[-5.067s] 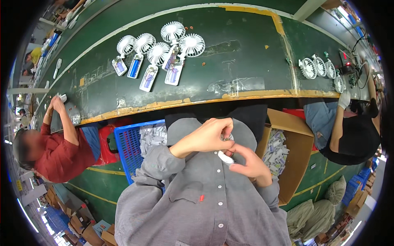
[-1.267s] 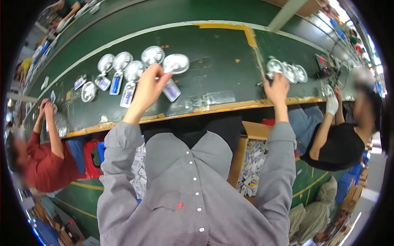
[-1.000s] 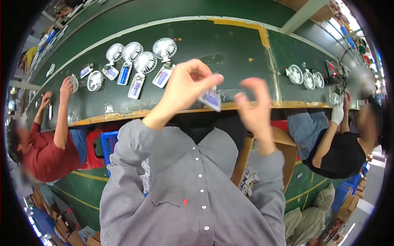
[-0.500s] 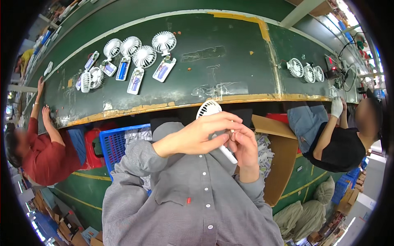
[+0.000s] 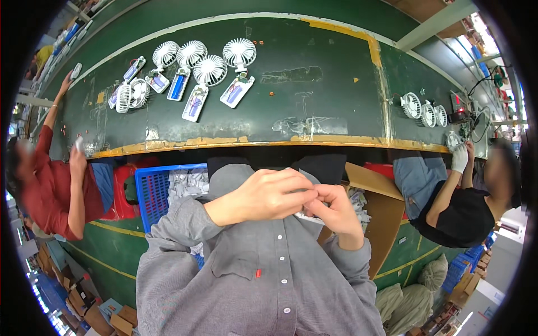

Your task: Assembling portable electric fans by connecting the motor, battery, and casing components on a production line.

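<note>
A white plastic piece (image 5: 311, 218), mostly hidden, sits under the meeting fingertips, before the grey button-up shirt (image 5: 246, 280). Its visible sliver seems to slant from ten toward four o'clock; the full axis is hidden. The right hand (image 5: 339, 213), coming from five o'clock, lies nearer and appears closed around it; the left hand (image 5: 272, 196), from nine, has bent fingers over it, grip hidden. At nine stands the blue plastic basket (image 5: 152, 193); at three, near the right hand, the brown cardboard carton (image 5: 389, 218). The dark-green table (image 5: 336, 56) edge crosses at twelve; beyond, scuffed surface spans between white fans (image 5: 210, 70) at eleven and others toward two.
</note>
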Motion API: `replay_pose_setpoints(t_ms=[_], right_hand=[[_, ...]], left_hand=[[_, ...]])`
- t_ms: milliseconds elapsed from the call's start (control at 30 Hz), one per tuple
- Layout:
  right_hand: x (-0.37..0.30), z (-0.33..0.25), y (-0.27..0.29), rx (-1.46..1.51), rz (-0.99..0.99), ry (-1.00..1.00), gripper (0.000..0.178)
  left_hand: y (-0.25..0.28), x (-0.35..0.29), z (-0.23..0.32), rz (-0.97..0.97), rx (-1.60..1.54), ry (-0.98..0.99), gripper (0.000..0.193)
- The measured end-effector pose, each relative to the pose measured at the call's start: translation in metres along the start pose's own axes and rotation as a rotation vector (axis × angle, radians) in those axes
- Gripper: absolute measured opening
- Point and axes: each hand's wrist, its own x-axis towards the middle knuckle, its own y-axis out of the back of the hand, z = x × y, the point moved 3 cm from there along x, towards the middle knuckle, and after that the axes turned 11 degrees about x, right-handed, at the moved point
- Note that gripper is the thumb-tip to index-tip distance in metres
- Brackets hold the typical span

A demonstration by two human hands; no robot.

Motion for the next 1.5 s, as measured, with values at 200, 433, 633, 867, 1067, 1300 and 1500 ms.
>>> replay_pose_setpoints(t_ms=[200, 433, 633, 867, 1067, 1300, 1500], right_hand=[[-0.013, 0.008, 0.004, 0.202, -0.074, -0.081, 0.014], [-0.082, 0.029, 0.03, 0.495, 0.272, 0.34, 0.042], [-0.246, 0.258, 0.251, -0.802, 0.932, -0.766, 0.044], [-0.065, 0.086, 0.057, -0.685, 0.762, 0.248, 0.083], [0.003, 0.026, -0.007, -0.424, 0.594, 0.755, 0.046], [0.001, 0.018, 0.016, 0.986, 0.374, 0.504, 0.058], [0.009, 0.011, 0.061, 1.095, 0.257, 0.569, 0.054]], left_hand=[[-0.004, 0.001, 0.004, 0.053, -0.306, 0.133, 0.019], [0.028, -0.016, -0.05, 0.254, -0.653, 0.672, 0.015], [0.026, -0.012, -0.06, 0.265, -0.934, 0.559, 0.018], [-0.006, 0.022, -0.051, 0.356, -1.401, 0.518, 0.017], [-0.013, 0.057, -0.022, 0.393, -1.451, 0.705, 0.021], [0.031, 0.046, -0.12, 0.363, -0.013, 0.595, 0.036], [-0.007, -0.023, -0.176, -0.169, 0.769, 0.611, 0.062]])
